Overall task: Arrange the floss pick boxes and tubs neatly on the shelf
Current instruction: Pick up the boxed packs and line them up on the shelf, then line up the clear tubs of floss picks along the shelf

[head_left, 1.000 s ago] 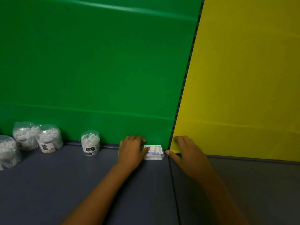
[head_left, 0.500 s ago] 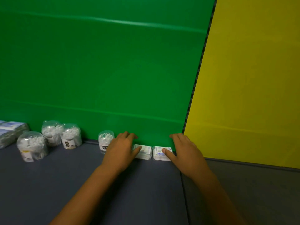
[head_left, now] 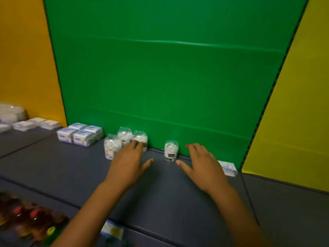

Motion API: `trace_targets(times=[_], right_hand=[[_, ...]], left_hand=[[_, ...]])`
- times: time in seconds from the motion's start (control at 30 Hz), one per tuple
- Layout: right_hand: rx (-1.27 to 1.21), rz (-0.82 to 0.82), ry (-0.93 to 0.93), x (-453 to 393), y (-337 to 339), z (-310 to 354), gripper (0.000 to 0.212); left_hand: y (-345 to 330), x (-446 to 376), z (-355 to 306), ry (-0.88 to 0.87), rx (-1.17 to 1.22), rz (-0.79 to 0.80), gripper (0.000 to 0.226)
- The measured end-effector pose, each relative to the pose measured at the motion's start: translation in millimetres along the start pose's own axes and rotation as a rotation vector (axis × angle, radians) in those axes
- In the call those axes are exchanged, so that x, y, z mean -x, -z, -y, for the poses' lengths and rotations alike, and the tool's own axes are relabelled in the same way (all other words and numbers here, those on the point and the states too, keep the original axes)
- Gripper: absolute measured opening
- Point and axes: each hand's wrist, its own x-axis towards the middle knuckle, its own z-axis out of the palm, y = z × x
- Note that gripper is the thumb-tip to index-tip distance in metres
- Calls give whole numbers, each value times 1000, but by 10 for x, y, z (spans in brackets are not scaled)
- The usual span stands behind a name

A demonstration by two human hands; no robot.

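Grey shelf (head_left: 53, 168) w/ a green back panel (head_left: 160, 77), orange panel (head_left: 23, 59) to the left & yellow panel (head_left: 293, 113) to the right. Far left on the shelf: flat white packets (head_left: 35, 124) & a blurred whitish bundle (head_left: 10, 114), can't tell what it is. Bottom-left corner: blurred dark items w/ red & yellow bits (head_left: 30, 220) on a lower level, plus a small blue-yellow packet (head_left: 112, 229) at the shelf's front edge. Both forearms reach in from the bottom & partly block things: left hand (head_left: 129, 161) covers the lower part of the tub cluster, right hand (head_left: 203, 164) hides most of the flat box (head_left: 228, 168) lying at the green/yellow corner. Task items: four white-blue floss pick boxes (head_left: 80, 134) packed touching in a 2x2 block by the back panel, left of centre. Just right of them, three clear tubs (head_left: 124, 139) bunched together, each filled w/ white floss picks, labels low on the sides. A single clear tub (head_left: 171, 150) w/ a black label stands upright alone against the back panel, between the two hands, touching neither. Grip: both hands released, fingers spread & fairly straight, palms down over the shelf, grasping nothing; left fingertips are at the tub cluster, contact can't be told.
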Motion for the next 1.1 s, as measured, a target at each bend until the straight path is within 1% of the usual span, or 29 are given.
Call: trace_targets(times=[0.13, 0.3, 0.33, 0.4, 0.47, 0.6, 0.77, 1.1], right_hand=[[-21, -8, 62, -65, -16, 608, 60], [-40, 2, 141, -145, -82, 1324, 60], [-53, 2, 146, -152, -72, 1383, 60], [-83, -3, 186, -212, -133, 1765, 60], [-117, -7, 202, -240, -173, 1969, 60], [-152, 30, 282, -344, -284, 2617, 65], [-173, 19, 396, -587, -337, 3302, 64], [-235, 21, 551, -1057, -680, 4373, 65]], left_hand=[[335, 306, 541, 54, -93, -7, 56], [735, 711, 1190, 165, -180, -6, 62], [771, 740, 1240, 176, -187, -8, 62], [960, 954, 1531, 234, -199, -3, 63], [1062, 1068, 1686, 247, -218, -8, 62], [1400, 1406, 2151, 335, -250, -35, 62], [1761, 1698, 2655, 448, -320, -68, 62], [2086, 1961, 3516, 583, -401, -122, 57]])
